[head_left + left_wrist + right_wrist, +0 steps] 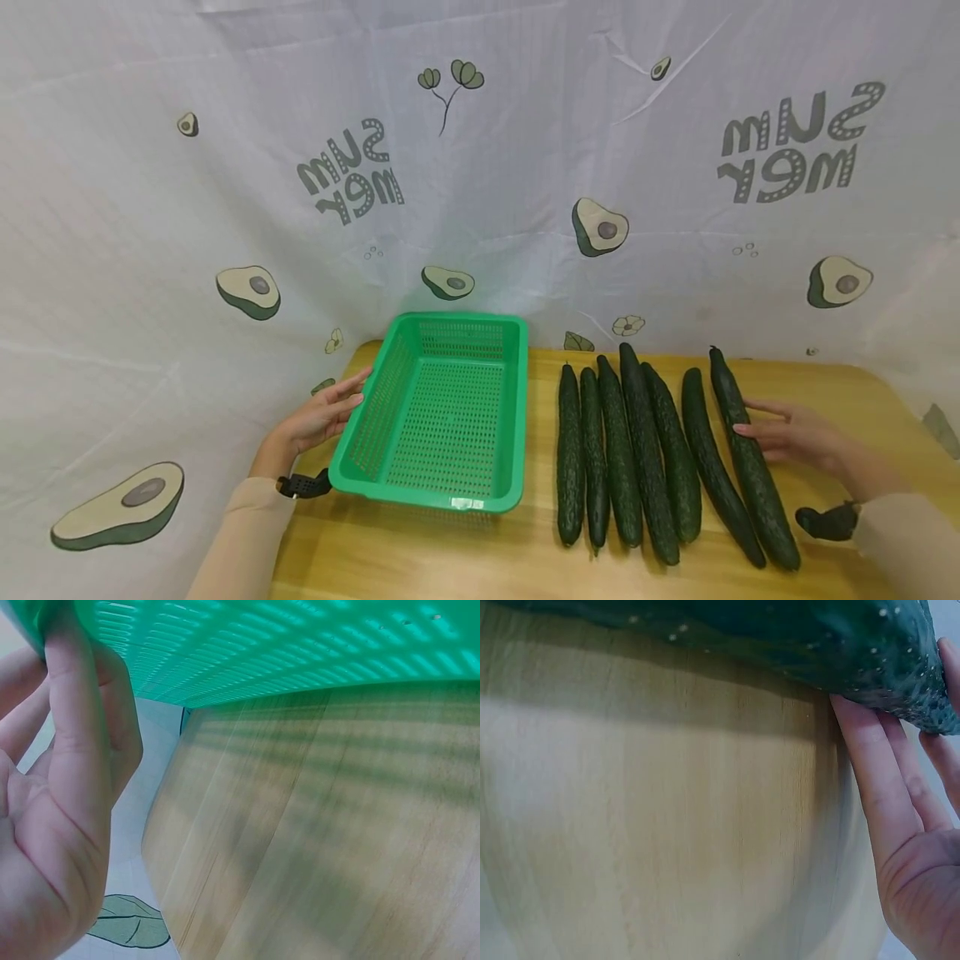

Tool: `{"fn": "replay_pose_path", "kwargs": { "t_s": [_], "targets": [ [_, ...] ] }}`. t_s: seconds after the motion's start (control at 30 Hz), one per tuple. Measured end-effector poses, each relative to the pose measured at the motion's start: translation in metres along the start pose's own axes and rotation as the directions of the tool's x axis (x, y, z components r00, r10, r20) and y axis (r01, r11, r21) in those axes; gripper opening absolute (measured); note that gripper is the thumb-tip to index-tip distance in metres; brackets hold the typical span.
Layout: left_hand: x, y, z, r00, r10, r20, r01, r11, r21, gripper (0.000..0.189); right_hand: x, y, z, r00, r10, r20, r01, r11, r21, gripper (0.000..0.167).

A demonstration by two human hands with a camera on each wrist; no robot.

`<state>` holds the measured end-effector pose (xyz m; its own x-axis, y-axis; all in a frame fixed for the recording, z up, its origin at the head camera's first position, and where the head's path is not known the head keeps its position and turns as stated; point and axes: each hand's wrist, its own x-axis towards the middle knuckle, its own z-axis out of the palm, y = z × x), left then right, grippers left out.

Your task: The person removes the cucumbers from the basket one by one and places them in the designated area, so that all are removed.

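A green perforated plastic basket (517, 417) stands on the table's left half with nothing in it. My left hand (322, 417) touches its left side at the rim, fingers mostly extended; the left wrist view shows fingertips (64, 645) meeting the green plastic. At the right end of a row of several dark green cucumbers lies a long cucumber (757, 475). My right hand (802, 437) holds it near its upper half, with the thumb on top. In the right wrist view, fingers (874, 750) reach against the underside of that cucumber (780, 637).
Left of the held cucumber, a slightly curved cucumber (712, 458) lies close by. Several more, among them the leftmost cucumber (570, 458), lie side by side near the basket. A white avocado-print cloth (510, 200) hangs behind the wooden table (420, 558).
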<state>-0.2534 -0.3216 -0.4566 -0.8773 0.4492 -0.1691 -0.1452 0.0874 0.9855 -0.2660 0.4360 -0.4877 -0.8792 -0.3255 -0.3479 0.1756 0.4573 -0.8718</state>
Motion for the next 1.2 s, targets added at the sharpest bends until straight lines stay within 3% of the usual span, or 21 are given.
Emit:
{"fn": "replay_pose_path", "kwargs": {
  "t_s": [0.17,0.4,0.77,1.2],
  "targets": [
    [-0.002,0.000,0.003,1.000,0.008,0.022,-0.008,1.000,-0.028,0.062,-0.002,-0.002,0.004,1.000,0.013,-0.010,-0.013,1.000,-0.007,0.080],
    [-0.002,0.000,0.003,1.000,0.010,0.022,-0.010,1.000,-0.022,0.061,-0.001,-0.006,0.006,1.000,-0.012,-0.013,0.013,1.000,0.007,0.067],
    [-0.002,-0.001,0.000,1.000,0.016,0.023,-0.016,1.000,-0.011,0.061,-0.004,-0.017,0.012,1.000,-0.026,-0.018,0.024,0.998,-0.059,0.078],
    [-0.001,0.001,0.002,1.000,0.002,0.003,-0.002,1.000,0.015,0.061,-0.009,-0.018,0.013,0.999,-0.034,-0.011,0.033,0.996,-0.087,0.076]
  ]
}}
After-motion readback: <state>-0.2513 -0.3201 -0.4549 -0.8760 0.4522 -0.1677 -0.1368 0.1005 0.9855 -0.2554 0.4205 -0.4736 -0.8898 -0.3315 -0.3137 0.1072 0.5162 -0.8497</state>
